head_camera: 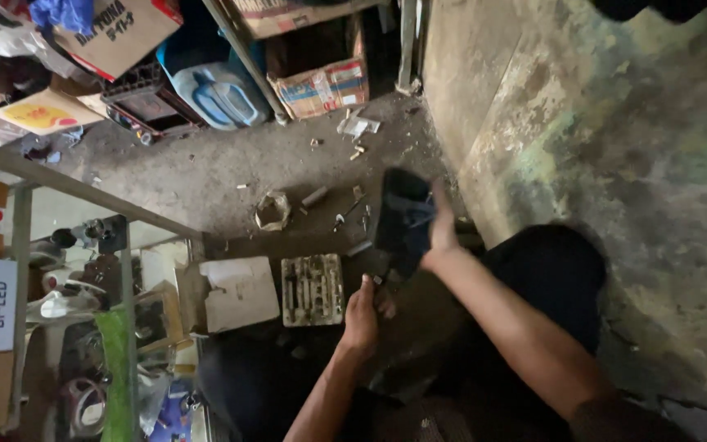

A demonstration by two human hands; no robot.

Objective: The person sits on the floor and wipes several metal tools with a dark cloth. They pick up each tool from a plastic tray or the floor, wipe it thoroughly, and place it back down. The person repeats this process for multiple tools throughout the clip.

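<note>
My right hand (pixel 441 232) grips a dark, boxy black object (pixel 403 217) and holds it upright just above the dirty concrete floor (pixel 206 172). My left hand (pixel 362 315) reaches down below that object, fingers curled near its lower end; whether it holds something small there I cannot tell. Just left of my left hand lies an open tool tray (pixel 312 289) with several sockets and bits in rows. My dark-trousered knee (pixel 550 278) is on the right.
A flat piece of cardboard (pixel 240 292) lies beside the tray. A crumpled paper scrap (pixel 272 209) and loose screws litter the floor. Cardboard boxes (pixel 325 84) and a blue jug (pixel 222 94) stand at the back. A metal shelf frame (pixel 75 190) with clutter fills the left; a stained wall (pixel 615 131) rises right.
</note>
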